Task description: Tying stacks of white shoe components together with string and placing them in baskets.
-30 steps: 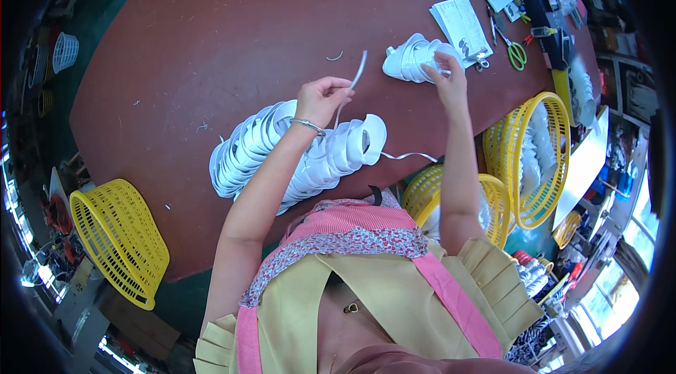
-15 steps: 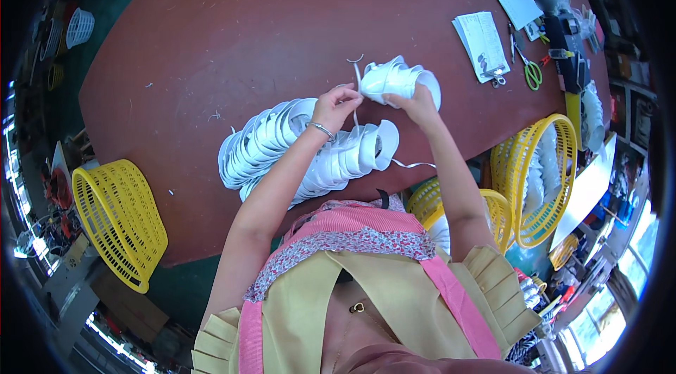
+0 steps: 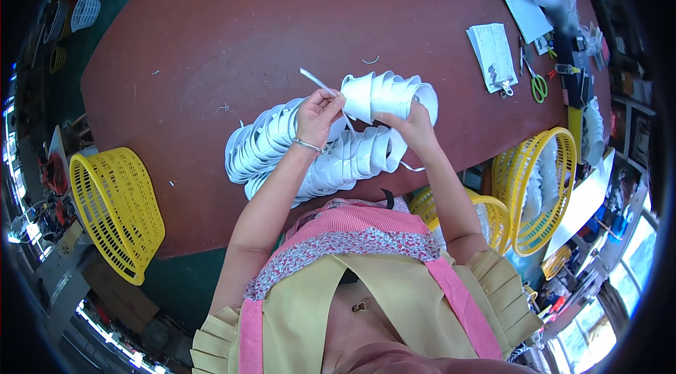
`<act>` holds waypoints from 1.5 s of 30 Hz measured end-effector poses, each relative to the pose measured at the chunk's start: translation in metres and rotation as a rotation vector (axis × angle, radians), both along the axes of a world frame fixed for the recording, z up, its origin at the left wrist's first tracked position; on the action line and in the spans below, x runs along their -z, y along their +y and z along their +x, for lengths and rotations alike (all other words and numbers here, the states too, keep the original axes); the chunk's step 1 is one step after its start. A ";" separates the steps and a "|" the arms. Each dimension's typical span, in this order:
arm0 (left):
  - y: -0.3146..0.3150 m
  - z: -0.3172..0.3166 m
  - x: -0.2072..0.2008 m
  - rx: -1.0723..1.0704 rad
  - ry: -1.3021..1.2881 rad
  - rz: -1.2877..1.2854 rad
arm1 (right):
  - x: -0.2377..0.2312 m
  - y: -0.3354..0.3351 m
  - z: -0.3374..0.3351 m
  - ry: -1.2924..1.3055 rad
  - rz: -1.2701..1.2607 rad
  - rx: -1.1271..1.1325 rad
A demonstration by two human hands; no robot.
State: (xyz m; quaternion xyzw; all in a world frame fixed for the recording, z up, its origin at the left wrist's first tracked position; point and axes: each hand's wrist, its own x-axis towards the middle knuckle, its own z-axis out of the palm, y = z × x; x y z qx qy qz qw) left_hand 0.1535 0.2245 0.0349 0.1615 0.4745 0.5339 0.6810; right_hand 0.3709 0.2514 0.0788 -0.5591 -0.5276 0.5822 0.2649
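My left hand [image 3: 321, 112] is closed in a pinch on a narrow white strip [image 3: 314, 80], whose end sticks out past the fingers toward the far left. To its right, my right hand [image 3: 415, 124] grips the near side of a short stack of nested white curved pieces [image 3: 380, 96], thumb along the side and fingers at its open right end. Two longer rows of the same nested pieces lie closer to me: one [image 3: 264, 142] partly behind my left hand and wrist, the other [image 3: 352, 159] near the table edge. A thin white tail [image 3: 412, 167] pokes out from the nearer row.
On the red-brown table [image 3: 211, 29], a clipped pad of papers [image 3: 493, 57] and green-handled scissors [image 3: 539, 87] lie at the right. Yellow baskets [image 3: 521, 184] with white pieces stand beyond the right edge; another yellow basket [image 3: 120, 208] is at the left. Small white scraps are scattered about.
My left hand has moved left with the strip, which now slants leftward instead of standing beside the stack. The stack in my right hand has turned slightly and shifted a little left and nearer.
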 end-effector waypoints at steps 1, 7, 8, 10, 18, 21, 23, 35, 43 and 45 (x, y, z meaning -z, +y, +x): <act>-0.001 0.000 0.001 0.020 0.006 -0.015 | -0.006 0.000 -0.003 -0.133 0.114 -0.073; -0.009 -0.011 -0.005 -0.104 -0.415 -0.148 | -0.020 -0.004 -0.013 0.129 0.067 -0.059; -0.010 -0.012 -0.008 -0.123 -0.418 -0.189 | -0.019 -0.005 -0.013 0.130 0.067 -0.060; -0.014 -0.012 -0.016 -0.048 -0.157 -0.199 | -0.016 -0.006 -0.014 0.106 0.093 -0.186; -0.010 -0.026 -0.003 0.179 0.584 0.203 | -0.014 -0.019 -0.021 0.369 -0.227 -0.020; -0.004 -0.021 -0.008 0.235 0.768 0.385 | -0.014 -0.020 -0.020 0.409 -0.252 -0.016; -0.004 -0.017 -0.012 0.332 0.812 0.559 | -0.016 -0.022 -0.018 0.427 -0.270 -0.025; -0.007 -0.058 -0.013 0.377 -0.659 -0.068 | -0.014 0.002 -0.014 0.353 -0.299 -0.077; -0.002 -0.052 0.007 0.342 -0.153 -0.260 | 0.022 0.009 -0.033 0.051 -0.096 -0.221; -0.006 -0.056 0.020 0.470 0.371 -0.233 | 0.037 0.006 -0.032 -0.069 -0.090 -0.228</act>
